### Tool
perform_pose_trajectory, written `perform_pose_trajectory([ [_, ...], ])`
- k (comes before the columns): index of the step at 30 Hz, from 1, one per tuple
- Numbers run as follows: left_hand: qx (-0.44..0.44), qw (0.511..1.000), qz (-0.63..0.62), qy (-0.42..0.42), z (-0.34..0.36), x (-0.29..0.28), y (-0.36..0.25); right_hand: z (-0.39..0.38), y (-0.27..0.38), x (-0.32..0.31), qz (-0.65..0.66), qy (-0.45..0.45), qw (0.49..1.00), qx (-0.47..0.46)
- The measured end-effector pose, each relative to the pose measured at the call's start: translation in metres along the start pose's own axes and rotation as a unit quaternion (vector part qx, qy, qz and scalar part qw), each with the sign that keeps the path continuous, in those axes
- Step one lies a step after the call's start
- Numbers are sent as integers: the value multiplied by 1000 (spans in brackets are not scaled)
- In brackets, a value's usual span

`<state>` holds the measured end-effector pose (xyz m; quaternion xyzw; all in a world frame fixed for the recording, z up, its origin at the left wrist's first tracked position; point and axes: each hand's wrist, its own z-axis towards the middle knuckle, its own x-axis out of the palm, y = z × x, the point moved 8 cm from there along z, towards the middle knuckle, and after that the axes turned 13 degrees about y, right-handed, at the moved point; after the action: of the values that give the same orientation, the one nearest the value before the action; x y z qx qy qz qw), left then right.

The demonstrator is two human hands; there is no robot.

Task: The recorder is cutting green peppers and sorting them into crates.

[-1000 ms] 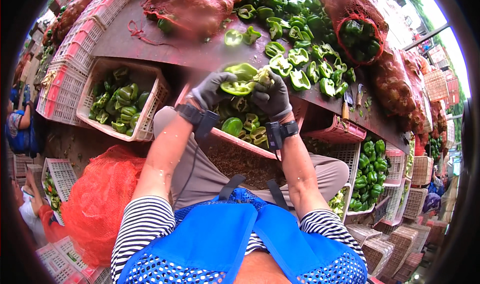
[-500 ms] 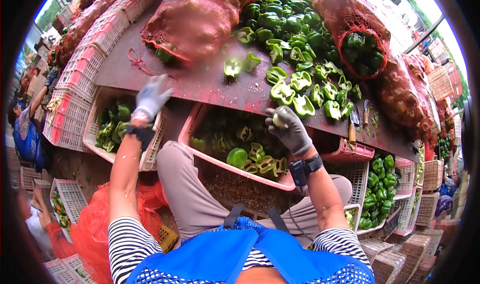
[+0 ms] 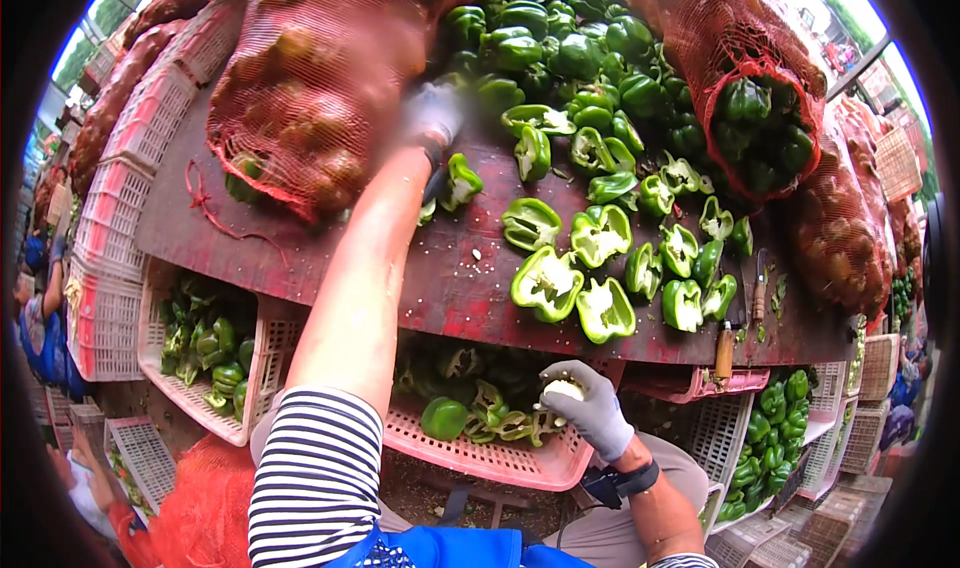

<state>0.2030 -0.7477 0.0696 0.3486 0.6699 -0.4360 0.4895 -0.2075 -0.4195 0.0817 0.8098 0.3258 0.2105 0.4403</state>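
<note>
My gloved left hand (image 3: 432, 113) reaches over the purple board (image 3: 455, 283) to the pile of whole green peppers (image 3: 520, 53), beside a red mesh sack (image 3: 295, 88); its fingers are blurred. My gloved right hand (image 3: 590, 413) is closed on a pale pepper core (image 3: 563, 390) above the pink crate (image 3: 510, 468), which holds cut pepper pieces (image 3: 488, 403). Cut pepper halves (image 3: 603, 233) lie on the board. Two wooden-handled knives, one lower (image 3: 724, 353) and one upper (image 3: 759, 298), rest at its right part.
A white crate of peppers (image 3: 247, 400) stands front left, stacked crates (image 3: 110, 288) behind it. An open sack of peppers (image 3: 760, 133) lies right, above a crate of whole peppers (image 3: 770, 438). A red mesh bag (image 3: 200, 498) is lower left. Co-workers (image 3: 45, 338) are at the far left.
My hands have parted from the pepper they held together. My left arm has stretched forward to the pile; my right hand has lowered over the pink crate with the core. The view has shifted forward.
</note>
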Motion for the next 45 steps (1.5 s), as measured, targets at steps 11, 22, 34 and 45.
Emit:
perform_pose_trajectory([
  [11, 446, 894, -20, -36, -205, -95, -44, -19, 53, -2, 28, -94, 991, -96],
  [22, 515, 830, -33, 212, -451, -60, -70, -59, 106, 40, -393, -123, 883, -225],
  [34, 527, 784, -203, 258, -509, -31, -66, -62, 65, 107, -603, -94, 712, -348],
  [45, 313, 926, -207, 33, -528, -137, 118, -74, 75, 63, -174, -168, 928, -284],
])
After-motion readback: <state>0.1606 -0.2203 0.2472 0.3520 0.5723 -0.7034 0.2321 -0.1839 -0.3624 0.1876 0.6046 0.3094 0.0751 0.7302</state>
